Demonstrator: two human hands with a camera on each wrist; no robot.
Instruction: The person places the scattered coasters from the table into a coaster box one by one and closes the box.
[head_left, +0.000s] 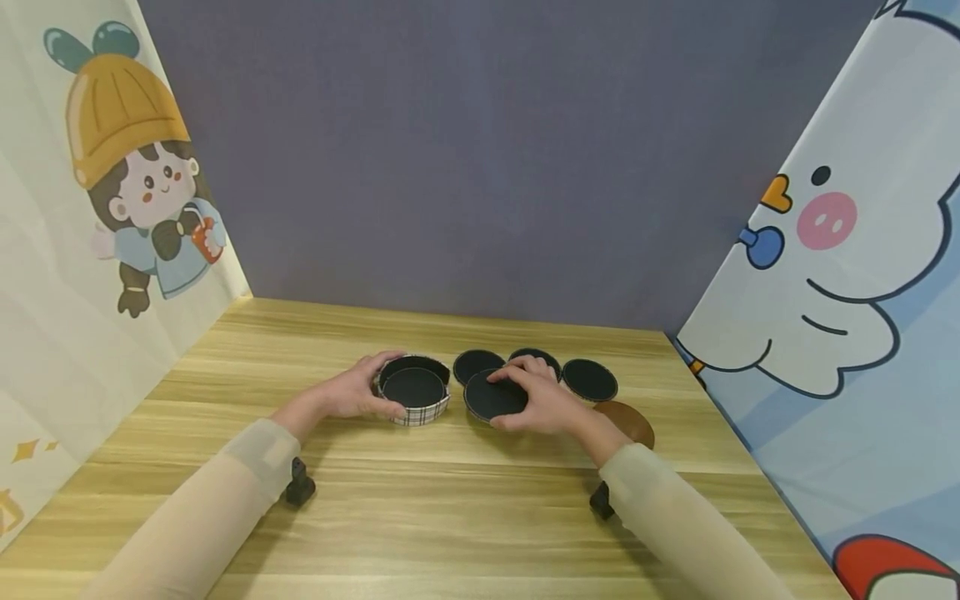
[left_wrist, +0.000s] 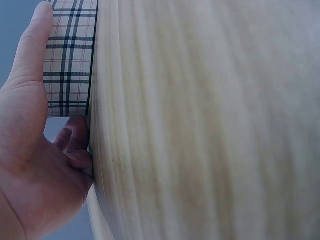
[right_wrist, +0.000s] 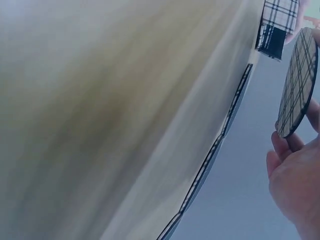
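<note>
My left hand grips a round coaster holder with a black inside and a plaid wall that has a notch on its right. In the left wrist view the thumb lies along the plaid wall of the holder, which stands on the table. To the right, my right hand pinches a round coaster by its edges, black face up. The right wrist view shows this coaster lifted off the table, its underside plaid.
Behind the right hand lie three black coasters: one at left, one partly hidden, one at right. A brown disc lies partly under the right forearm. A grey panel closes off the back of the wooden table.
</note>
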